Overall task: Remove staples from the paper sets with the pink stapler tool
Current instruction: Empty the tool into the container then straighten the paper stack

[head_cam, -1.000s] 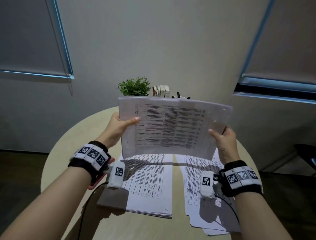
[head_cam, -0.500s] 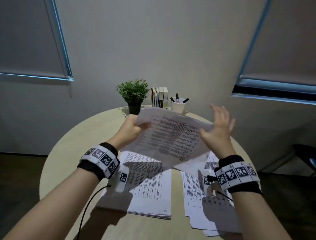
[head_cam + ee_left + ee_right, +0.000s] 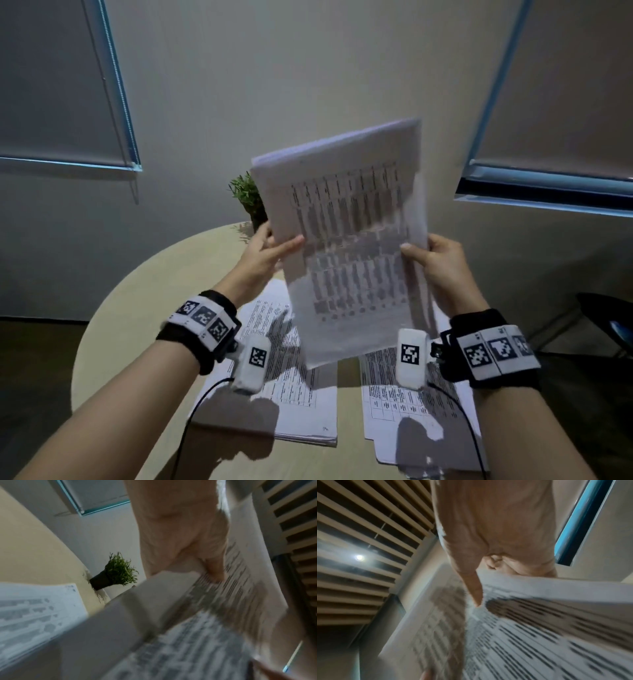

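A printed paper set [image 3: 349,240] stands upright in the air above the round table [image 3: 137,308], long side vertical and tilted a little left. My left hand [image 3: 270,255] pinches its left edge, thumb on the front face. My right hand [image 3: 435,260] grips the right edge the same way. In the left wrist view the left hand [image 3: 202,566] has its thumb laid over the printed sheet [image 3: 231,601]. The right wrist view shows the right hand [image 3: 481,588] with its thumb on the paper set [image 3: 539,628]. No pink stapler tool is in view.
Two more paper stacks lie on the table, one under my left wrist [image 3: 294,394] and one under my right wrist [image 3: 411,411]. A small potted plant [image 3: 248,197] stands at the table's far edge, partly hidden by the held sheets. Roller blinds hang on both sides.
The paper set has turned from a wide, flat hold to standing tall. My right hand, off the paper with fingers spread half a second ago, now grips the right edge again.
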`<state>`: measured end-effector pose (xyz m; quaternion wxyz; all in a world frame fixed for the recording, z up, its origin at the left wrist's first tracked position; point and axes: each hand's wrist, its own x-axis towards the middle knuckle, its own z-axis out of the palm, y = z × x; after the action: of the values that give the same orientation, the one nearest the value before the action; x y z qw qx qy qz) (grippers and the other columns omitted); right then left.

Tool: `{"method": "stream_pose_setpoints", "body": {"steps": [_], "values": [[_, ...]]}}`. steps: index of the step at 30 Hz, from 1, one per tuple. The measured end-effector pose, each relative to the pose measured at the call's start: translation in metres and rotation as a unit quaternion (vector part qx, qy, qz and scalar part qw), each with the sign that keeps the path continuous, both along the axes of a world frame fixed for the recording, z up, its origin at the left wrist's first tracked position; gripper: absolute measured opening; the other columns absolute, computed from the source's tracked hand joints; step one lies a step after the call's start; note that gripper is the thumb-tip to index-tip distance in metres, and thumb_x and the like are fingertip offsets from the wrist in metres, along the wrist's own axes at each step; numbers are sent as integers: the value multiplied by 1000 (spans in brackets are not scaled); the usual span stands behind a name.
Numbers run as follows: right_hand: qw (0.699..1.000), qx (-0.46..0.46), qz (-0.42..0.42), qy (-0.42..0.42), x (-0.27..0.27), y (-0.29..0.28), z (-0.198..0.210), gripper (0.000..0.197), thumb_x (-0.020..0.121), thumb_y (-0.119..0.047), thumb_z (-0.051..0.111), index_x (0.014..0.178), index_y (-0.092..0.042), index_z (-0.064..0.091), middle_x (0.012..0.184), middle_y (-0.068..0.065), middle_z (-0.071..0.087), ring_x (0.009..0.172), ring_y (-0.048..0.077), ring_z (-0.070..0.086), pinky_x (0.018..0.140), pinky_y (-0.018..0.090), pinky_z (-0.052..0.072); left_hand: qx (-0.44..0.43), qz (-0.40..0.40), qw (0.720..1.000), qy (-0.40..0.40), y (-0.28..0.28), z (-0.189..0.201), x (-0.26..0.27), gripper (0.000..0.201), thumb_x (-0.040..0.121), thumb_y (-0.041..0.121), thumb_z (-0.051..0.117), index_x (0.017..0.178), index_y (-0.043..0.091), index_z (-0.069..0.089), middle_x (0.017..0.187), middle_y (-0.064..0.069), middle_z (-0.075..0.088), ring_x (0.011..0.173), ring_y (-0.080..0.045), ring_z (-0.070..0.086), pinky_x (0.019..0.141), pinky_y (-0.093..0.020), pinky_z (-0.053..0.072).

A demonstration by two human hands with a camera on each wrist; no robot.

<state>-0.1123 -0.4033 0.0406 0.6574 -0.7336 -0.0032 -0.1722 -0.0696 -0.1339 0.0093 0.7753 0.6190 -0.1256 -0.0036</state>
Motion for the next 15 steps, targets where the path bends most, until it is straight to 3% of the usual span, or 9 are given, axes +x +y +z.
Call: {"method": "stream_pose_setpoints", "body": {"steps": [3,5,7,8,10,11,13,15], "values": [[999,5,17,44,-2,18,-17,12,87,2,66,91,-9,64,93,10,71,89,24,69,82,38,56,2,6,1000,-1,-11,-7,0,46,79,14,70,121,0,56,110,-13,67,100,-21,64,88,-27,53],[999,18,8,47,-5,27,-22,14,90,4,61,91,-10,63,91,8,70,85,23,68,73,33,58,58,27,997,-32,-12,-3,1,28,84,13,66,108,1,59,102,-16,64,97,-24,60,86,-24,51],[999,42,16,28,-4,33,-22,19,94,4,55,103,-10,64,98,5,72,83,16,71,67,24,58,104,55,991,-63,-12,5,1,23,89,13,64,105,-2,63,100,-16,67,94,-21,63,84,-24,52],[999,38,9,14,-3,36,-19,17,95,1,54,104,-10,64,101,7,71,85,16,71,71,28,59,109,75,988,-76,-12,12,0,21,90,13,63,106,-1,64,100,-16,68,93,-20,64,85,-25,52],[999,18,-17,-29,3,41,-12,8,96,-8,55,101,-9,62,105,14,69,96,27,69,86,44,57,93,100,984,-111,-12,30,-3,20,90,12,63,108,2,65,102,-14,68,95,-23,64,86,-32,53],[998,18,-18,-50,6,45,-6,7,95,-10,55,99,-11,61,105,13,69,100,29,67,92,46,54,82,108,983,-128,-11,38,-4,20,91,12,62,108,4,66,103,-15,69,97,-26,65,88,-36,54],[996,31,-7,-85,8,52,2,19,95,-4,54,98,-21,61,104,1,69,101,18,67,94,36,53,64,110,980,-153,-5,49,-4,18,91,10,62,108,6,66,104,-13,70,98,-28,66,89,-39,54],[996,31,11,-83,8,56,0,23,92,-2,61,104,-21,61,107,-2,69,101,13,66,93,30,52,66,103,981,-153,3,48,-5,25,88,8,65,113,4,65,108,-12,70,101,-27,67,90,-39,54]]}}
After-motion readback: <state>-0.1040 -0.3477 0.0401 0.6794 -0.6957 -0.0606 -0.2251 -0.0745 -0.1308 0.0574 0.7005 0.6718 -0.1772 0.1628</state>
